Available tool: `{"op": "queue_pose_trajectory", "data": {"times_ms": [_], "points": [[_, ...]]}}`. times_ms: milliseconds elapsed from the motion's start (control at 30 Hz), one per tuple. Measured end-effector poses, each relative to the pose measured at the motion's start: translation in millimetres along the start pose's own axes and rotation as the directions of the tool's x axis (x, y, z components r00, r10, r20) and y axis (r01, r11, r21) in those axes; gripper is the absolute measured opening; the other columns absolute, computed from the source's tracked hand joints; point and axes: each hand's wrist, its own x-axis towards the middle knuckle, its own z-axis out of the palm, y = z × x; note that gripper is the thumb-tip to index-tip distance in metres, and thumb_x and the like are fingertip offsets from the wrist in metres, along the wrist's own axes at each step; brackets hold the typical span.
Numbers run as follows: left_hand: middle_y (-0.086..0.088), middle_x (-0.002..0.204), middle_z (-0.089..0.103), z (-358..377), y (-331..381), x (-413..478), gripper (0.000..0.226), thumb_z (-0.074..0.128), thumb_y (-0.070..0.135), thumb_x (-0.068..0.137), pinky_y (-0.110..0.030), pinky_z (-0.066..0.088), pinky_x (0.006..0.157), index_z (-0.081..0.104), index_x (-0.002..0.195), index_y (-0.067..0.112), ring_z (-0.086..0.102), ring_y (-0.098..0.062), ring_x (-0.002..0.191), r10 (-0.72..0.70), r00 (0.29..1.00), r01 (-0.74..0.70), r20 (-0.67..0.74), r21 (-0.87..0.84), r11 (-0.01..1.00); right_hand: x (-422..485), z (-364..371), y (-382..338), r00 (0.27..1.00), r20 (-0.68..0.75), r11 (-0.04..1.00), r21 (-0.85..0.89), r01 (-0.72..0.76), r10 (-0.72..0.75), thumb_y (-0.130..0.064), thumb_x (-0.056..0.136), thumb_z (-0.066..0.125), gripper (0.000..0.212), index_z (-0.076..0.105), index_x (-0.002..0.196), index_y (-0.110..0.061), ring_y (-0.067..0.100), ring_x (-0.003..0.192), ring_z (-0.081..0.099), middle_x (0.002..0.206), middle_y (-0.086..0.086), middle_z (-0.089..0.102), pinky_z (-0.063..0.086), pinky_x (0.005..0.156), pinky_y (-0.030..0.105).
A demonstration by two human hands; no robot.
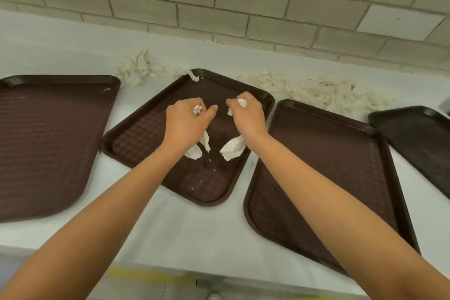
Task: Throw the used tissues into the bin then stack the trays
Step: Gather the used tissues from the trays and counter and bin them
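Left hand [187,119] clenches a tissue [194,152], right hand [248,117] a second tissue [232,150], over the middle tray [146,139].

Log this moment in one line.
stage: tissue pickup | left hand: grips left tissue | right hand: grips right tissue | over: middle tray | other trays: unstacked | bin: not in view

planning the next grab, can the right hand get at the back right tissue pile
Probably yes: the tissue pile lies uncovered, nothing in front of it. But the right hand grips a tissue, so it is not free.
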Motion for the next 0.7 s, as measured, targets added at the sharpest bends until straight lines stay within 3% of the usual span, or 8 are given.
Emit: {"op": "queue_pose_trajectory", "data": {"times_ms": [167, 300, 467, 700], "points": [[0.003, 0.05, 0.047, -2.5, 18.1, -31.9, 0.04, 0.065, 0.033, 0.084, -0.011, 0.033, 0.051, 0.051, 0.056, 0.008, 0.044, -0.01, 0.049, -0.005, 1.0, 0.005, 0.008, 0.004, 1.0, -28.1, -20.7, 4.9, 1.0, -0.014, 1.0, 0.014, 0.016, -0.016, -0.023, 0.09, 0.053, 0.021, 0.042, 0.072, -0.019, 0.008, 0.061, 0.045, 0.066, -0.006, 0.047, 0.037, 0.058, 0.023], [0.004, 0.051, 0.048, -6.6, 32.4, -61.0, 0.038, 0.064, 0.032, 0.085, -0.007, 0.034, 0.051, 0.053, 0.059, 0.007, 0.045, -0.009, 0.05, -0.009, 1.0, 0.01, 0.009, -0.011, 1.0, -55.9, -38.9, 7.1, 0.999, -0.025, 0.999, 0.031, 0.027, -0.026, -0.023, 0.09, 0.053, 0.017, 0.045, 0.079, -0.014, 0.006, 0.061, 0.044, 0.068, -0.006, 0.047, 0.035, 0.057, 0.022], [0.005, 0.052, 0.05, -13.0, 53.7, -111.0, 0.035, 0.062, 0.032, 0.086, -0.009, 0.035, 0.051, 0.053, 0.059, 0.012, 0.046, -0.007, 0.05, -0.033, 0.999, 0.034, 0.022, -0.024, 0.999, -105.5, -60.4, 14.5, 1.0, -0.028, 1.0, 0.026, 0.01, -0.009, -0.024, 0.088, 0.054, 0.021, 0.042, 0.072, -0.018, 0.009, 0.062, 0.044, 0.066, -0.006, 0.047, 0.037, 0.059, 0.026], [0.006, 0.052, 0.049, -13.4, 86.6, -187.8, 0.034, 0.062, 0.03, 0.086, -0.013, 0.034, 0.05, 0.054, 0.059, 0.011, 0.044, -0.007, 0.049, -0.002, 0.999, 0.005, 0.051, -0.066, 0.998, -187.9, -100.5, 29.5, 0.997, -0.028, 0.996, -0.059, 0.064, -0.065, -0.026, 0.089, 0.055, 0.022, 0.044, 0.074, -0.014, 0.01, 0.063, 0.045, 0.067, -0.002, 0.048, 0.037, 0.061, 0.027]]}}
